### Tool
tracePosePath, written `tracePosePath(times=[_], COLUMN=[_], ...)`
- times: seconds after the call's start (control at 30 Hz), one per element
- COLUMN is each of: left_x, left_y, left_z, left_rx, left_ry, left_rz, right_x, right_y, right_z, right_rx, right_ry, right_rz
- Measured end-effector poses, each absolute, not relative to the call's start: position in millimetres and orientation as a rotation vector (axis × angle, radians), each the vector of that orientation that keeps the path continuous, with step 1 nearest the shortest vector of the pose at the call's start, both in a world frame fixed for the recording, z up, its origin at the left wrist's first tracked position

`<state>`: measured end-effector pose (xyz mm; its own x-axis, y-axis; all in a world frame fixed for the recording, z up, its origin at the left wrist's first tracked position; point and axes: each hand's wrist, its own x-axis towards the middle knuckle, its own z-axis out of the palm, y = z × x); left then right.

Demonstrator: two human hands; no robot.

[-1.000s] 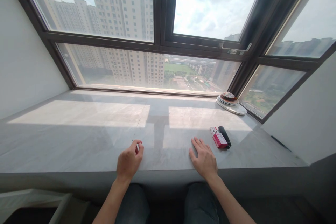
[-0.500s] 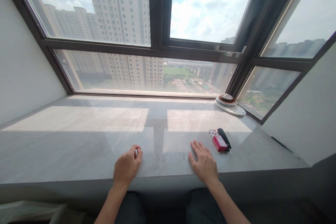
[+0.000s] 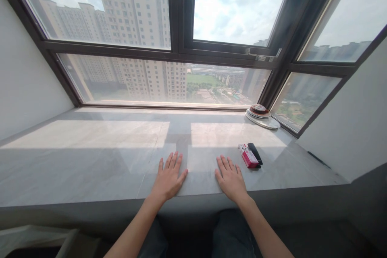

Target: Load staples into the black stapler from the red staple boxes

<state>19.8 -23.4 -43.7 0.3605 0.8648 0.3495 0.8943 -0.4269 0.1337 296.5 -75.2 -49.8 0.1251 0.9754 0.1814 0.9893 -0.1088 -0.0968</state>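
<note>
My left hand (image 3: 169, 176) lies flat on the pale marble windowsill (image 3: 90, 173), palm down with its fingers spread. To its right, my right hand (image 3: 230, 177) also rests palm down on the sill, fingers apart and holding nothing. Just beyond the right hand's fingers, to the right, sits a small red and white box (image 3: 249, 159). Touching it is a black stapler-like object (image 3: 255, 154), and a white printed box (image 3: 242, 147) lies against them on the far side.
A stack of plates (image 3: 259, 113) stands in the far right corner of the sill, by the dark window frame (image 3: 211, 57). A thin dark strip (image 3: 319, 160) runs along the right wall. The sill's front edge passes under my wrists.
My left hand has moved right and a little forward, going from closed fingers to a flat spread. My right hand stays flat on the sill. The view has shifted slightly.
</note>
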Motion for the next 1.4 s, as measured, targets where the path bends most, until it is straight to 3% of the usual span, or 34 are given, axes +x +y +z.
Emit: tracePosePath(times=[0.43,1.4], left_x=[19.5,28.1], left_y=[-10.6,10.3], left_z=[-47.4,-44.1], left_rx=[-2.604,-2.599], left_ry=[-1.687,-1.769], left_rz=[-0.54,-0.592], right_x=[270.2,267.6], right_y=[-54.6,-51.4], right_z=[-54.3,-52.2], right_rx=[-2.391,-2.245], right_ry=[-1.818,-1.932], right_rz=[-0.174,-0.117])
